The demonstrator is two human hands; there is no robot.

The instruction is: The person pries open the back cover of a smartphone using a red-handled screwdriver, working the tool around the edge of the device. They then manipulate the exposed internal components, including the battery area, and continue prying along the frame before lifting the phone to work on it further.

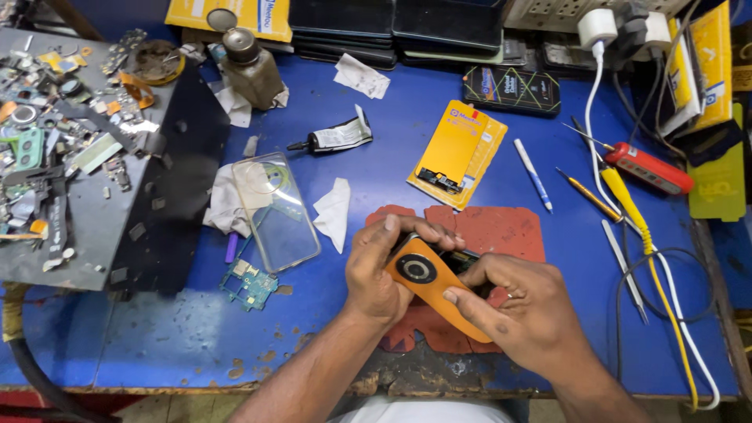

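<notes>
Blue tabletop (407,172) carries the whole repair spread, with a red mat (501,227) under the work. Above it both hands clasp an orange phone (429,283): the left hand (376,270) wraps its top end, the right hand (521,309) pinches the lower edge. The back cover looks partly lifted, not yet seated. A clear case (274,211) and green circuit board (249,285) lie aside.
</notes>
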